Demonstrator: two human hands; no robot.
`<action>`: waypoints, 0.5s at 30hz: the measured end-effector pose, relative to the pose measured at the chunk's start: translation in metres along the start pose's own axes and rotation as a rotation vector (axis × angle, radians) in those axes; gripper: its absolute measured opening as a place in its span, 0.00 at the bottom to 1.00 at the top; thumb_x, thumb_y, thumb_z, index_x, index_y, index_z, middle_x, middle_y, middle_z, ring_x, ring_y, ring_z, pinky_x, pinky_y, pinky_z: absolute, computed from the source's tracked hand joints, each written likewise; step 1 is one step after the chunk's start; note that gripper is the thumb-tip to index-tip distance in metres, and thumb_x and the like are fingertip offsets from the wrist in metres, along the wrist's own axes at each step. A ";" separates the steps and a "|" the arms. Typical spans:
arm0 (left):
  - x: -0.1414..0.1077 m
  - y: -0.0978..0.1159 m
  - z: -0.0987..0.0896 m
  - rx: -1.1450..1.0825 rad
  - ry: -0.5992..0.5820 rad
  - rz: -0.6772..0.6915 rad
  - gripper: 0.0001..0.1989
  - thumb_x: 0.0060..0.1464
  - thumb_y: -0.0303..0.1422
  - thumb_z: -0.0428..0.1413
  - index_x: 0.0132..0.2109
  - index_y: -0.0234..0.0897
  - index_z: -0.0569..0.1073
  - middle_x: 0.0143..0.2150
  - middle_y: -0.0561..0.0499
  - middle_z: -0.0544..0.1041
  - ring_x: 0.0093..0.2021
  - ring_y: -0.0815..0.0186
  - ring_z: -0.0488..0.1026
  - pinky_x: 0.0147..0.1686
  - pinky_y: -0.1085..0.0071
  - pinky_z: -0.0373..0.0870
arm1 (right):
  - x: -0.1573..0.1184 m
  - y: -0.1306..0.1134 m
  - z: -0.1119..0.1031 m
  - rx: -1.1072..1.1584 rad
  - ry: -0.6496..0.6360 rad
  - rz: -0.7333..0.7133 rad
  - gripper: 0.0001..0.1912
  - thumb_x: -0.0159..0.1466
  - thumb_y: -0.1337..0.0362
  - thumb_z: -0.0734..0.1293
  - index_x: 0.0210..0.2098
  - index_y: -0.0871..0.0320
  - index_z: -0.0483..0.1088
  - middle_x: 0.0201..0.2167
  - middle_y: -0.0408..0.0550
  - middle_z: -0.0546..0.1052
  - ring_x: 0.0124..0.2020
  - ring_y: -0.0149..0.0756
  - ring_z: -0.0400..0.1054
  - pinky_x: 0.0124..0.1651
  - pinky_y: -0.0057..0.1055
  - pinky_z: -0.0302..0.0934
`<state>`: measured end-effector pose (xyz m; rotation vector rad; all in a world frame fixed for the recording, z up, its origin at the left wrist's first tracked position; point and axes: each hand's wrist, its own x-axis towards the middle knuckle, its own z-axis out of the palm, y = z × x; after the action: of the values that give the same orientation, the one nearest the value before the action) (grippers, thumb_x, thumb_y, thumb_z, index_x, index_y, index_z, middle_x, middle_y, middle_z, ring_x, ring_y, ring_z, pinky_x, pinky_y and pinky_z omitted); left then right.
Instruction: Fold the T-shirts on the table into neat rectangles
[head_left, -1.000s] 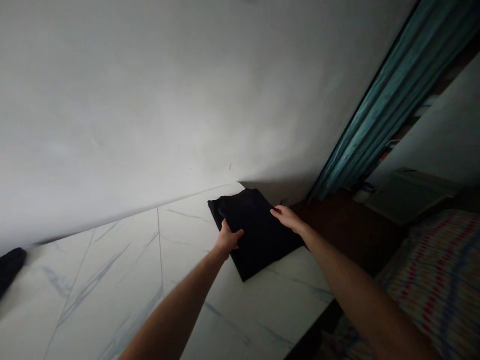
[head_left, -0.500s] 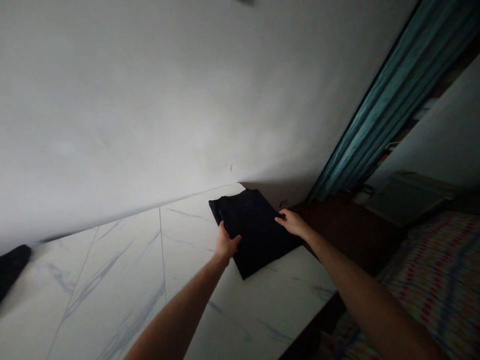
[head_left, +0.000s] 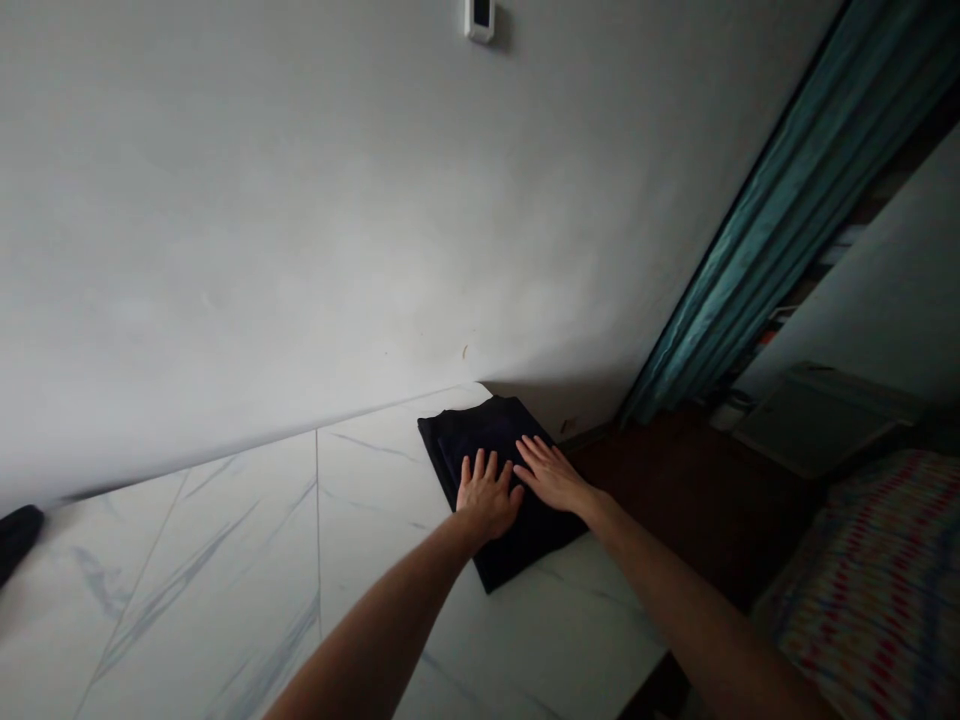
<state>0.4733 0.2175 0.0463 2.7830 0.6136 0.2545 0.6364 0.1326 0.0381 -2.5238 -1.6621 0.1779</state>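
While I watch from my remote station, my open left hand (head_left: 488, 497) and right hand (head_left: 551, 476) lie flat on the folded black cloth garment (head_left: 471, 437), which sits on the white marble-veined table (head_left: 225, 570) beside the pale grey wall (head_left: 300, 200).

From my remote view, the left hand (head_left: 487, 497) and right hand (head_left: 551, 475) hide the middle of the folded dark cloth (head_left: 469, 440). The frame cuts off a black object (head_left: 16, 540) at 9 o'clock and a white wall device (head_left: 480, 18) at 12 o'clock. At 2 o'clock, shelf items (head_left: 776, 322) are too small to tell.
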 end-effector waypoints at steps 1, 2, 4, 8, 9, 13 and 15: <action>0.003 -0.002 -0.002 -0.017 0.013 -0.003 0.29 0.68 0.45 0.43 0.68 0.35 0.64 0.72 0.37 0.59 0.74 0.44 0.46 0.69 0.39 0.41 | 0.002 0.000 -0.003 -0.002 0.020 -0.006 0.35 0.72 0.46 0.49 0.72 0.58 0.52 0.74 0.56 0.51 0.74 0.50 0.40 0.71 0.54 0.41; 0.006 -0.005 -0.005 -0.034 0.034 -0.011 0.28 0.68 0.44 0.43 0.68 0.35 0.65 0.72 0.37 0.59 0.74 0.45 0.46 0.70 0.39 0.40 | 0.005 0.000 -0.006 -0.006 0.062 -0.019 0.35 0.72 0.46 0.50 0.72 0.58 0.52 0.74 0.56 0.51 0.75 0.50 0.39 0.71 0.54 0.40; 0.014 -0.011 -0.009 -0.065 0.079 -0.044 0.26 0.66 0.41 0.47 0.67 0.37 0.66 0.72 0.38 0.59 0.75 0.46 0.44 0.70 0.39 0.35 | 0.013 -0.002 -0.011 -0.014 0.156 -0.053 0.34 0.72 0.48 0.51 0.72 0.59 0.51 0.74 0.56 0.50 0.75 0.50 0.37 0.71 0.55 0.39; 0.024 -0.024 -0.007 -0.130 0.053 -0.108 0.27 0.63 0.44 0.51 0.67 0.43 0.66 0.72 0.44 0.60 0.75 0.45 0.42 0.70 0.40 0.32 | 0.025 -0.008 -0.001 -0.009 0.111 -0.043 0.33 0.72 0.49 0.53 0.71 0.59 0.54 0.73 0.56 0.51 0.74 0.50 0.40 0.71 0.55 0.41; 0.024 -0.026 -0.004 -0.138 0.044 -0.112 0.28 0.63 0.45 0.50 0.67 0.43 0.66 0.73 0.44 0.59 0.75 0.45 0.42 0.70 0.40 0.33 | 0.027 -0.008 0.003 -0.011 0.086 -0.033 0.33 0.72 0.49 0.53 0.71 0.59 0.55 0.73 0.56 0.52 0.74 0.50 0.41 0.71 0.55 0.41; 0.022 -0.027 0.001 -0.105 0.031 -0.114 0.30 0.64 0.48 0.46 0.68 0.42 0.65 0.73 0.44 0.58 0.75 0.44 0.41 0.70 0.41 0.33 | 0.028 -0.004 0.017 -0.007 0.074 -0.029 0.33 0.71 0.48 0.55 0.71 0.56 0.56 0.73 0.56 0.53 0.74 0.50 0.43 0.71 0.54 0.39; 0.021 -0.027 0.001 -0.084 0.016 -0.106 0.31 0.65 0.49 0.45 0.69 0.43 0.64 0.74 0.45 0.57 0.75 0.44 0.41 0.70 0.42 0.34 | 0.029 -0.001 0.019 -0.009 0.076 -0.020 0.33 0.71 0.47 0.55 0.70 0.55 0.56 0.73 0.55 0.53 0.74 0.49 0.43 0.71 0.54 0.40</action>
<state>0.4821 0.2503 0.0389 2.6609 0.7338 0.2736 0.6442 0.1607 0.0185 -2.4864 -1.6620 0.0719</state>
